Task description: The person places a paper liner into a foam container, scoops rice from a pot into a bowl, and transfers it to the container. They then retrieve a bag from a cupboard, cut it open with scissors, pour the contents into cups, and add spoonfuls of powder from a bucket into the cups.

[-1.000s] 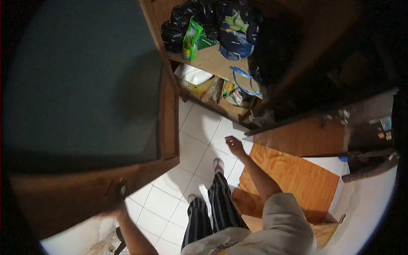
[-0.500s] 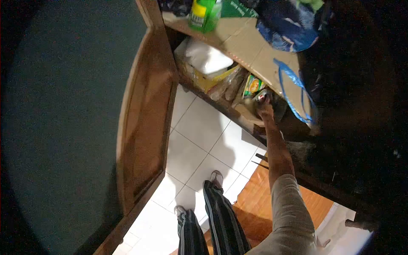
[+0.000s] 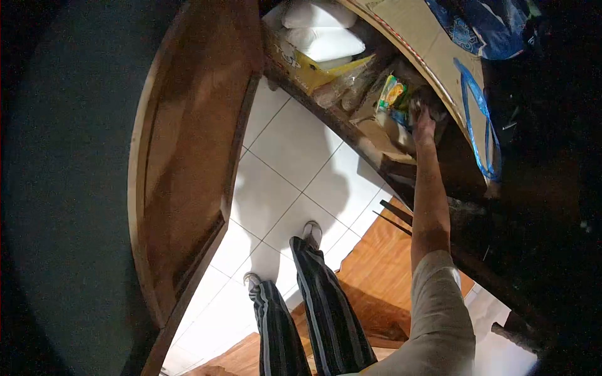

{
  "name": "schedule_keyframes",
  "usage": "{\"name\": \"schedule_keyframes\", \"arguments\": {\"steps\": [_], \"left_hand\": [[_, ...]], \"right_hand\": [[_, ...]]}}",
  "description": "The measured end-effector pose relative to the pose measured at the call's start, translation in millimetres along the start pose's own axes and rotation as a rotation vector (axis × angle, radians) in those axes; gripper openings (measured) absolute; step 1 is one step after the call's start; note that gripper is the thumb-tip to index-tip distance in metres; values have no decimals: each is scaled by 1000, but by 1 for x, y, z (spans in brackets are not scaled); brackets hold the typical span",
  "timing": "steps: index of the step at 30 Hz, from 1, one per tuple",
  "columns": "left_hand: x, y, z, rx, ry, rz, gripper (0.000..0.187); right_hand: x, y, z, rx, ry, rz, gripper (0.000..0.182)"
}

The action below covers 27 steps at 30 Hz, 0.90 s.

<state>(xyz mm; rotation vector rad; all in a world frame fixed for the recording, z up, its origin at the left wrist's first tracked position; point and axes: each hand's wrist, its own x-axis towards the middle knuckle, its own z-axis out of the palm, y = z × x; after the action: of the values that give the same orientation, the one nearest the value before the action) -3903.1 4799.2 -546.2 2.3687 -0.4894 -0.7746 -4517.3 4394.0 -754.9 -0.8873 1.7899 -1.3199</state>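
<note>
My right hand (image 3: 424, 122) reaches into a low wooden compartment (image 3: 401, 172), and its fingers are in shadow, so what they grip, if anything, is hidden. Just left of the hand stands a green and yellow packet (image 3: 392, 94) with an orange picture on it. A piece of brown cardboard (image 3: 379, 135) lies below the packet. Farther left are clear plastic bags (image 3: 343, 91) with contents I cannot make out. White packs (image 3: 323, 41) rest in a yellow carton (image 3: 304, 72) at the compartment's left end. My left hand is out of view.
An open wooden door (image 3: 194, 144) stands to the left. Above the compartment lies a cardboard sheet (image 3: 407, 25) bearing a blue strap (image 3: 480, 119) and a blue patterned bag (image 3: 489, 31). White floor tiles (image 3: 282, 163) and an orange-brown wood-patterned surface (image 3: 370, 269) are below.
The view has shifted, so the compartment sits higher and farther right. My right hand has gone deeper beside the packet; the shiny thing seen at it earlier is no longer distinct. The green container has left view.
</note>
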Motion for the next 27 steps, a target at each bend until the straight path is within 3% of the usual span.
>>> {"name": "schedule_keyframes", "arguments": {"steps": [2, 5, 7, 8, 11, 27], "left_hand": [[3, 4, 1, -1, -6, -2, 57], [5, 10, 5, 0, -11, -5, 56], [5, 15, 8, -3, -10, -6, 55], [4, 17, 8, -4, -10, -7, 54], [5, 25, 13, -3, -5, -12, 53], [-13, 67, 17, -18, 7, 8, 45]], "right_hand": [[12, 14, -14, -399, -104, -61, 44], [12, 32, -44, -589, -374, 60, 62], [26, 58, -66, -1022, -552, -69, 70], [12, 42, -60, -1239, -640, -131, 74], [-21, -36, -19, -1490, -830, -83, 70], [-10, -37, -18, -1227, -599, -59, 64]]}}
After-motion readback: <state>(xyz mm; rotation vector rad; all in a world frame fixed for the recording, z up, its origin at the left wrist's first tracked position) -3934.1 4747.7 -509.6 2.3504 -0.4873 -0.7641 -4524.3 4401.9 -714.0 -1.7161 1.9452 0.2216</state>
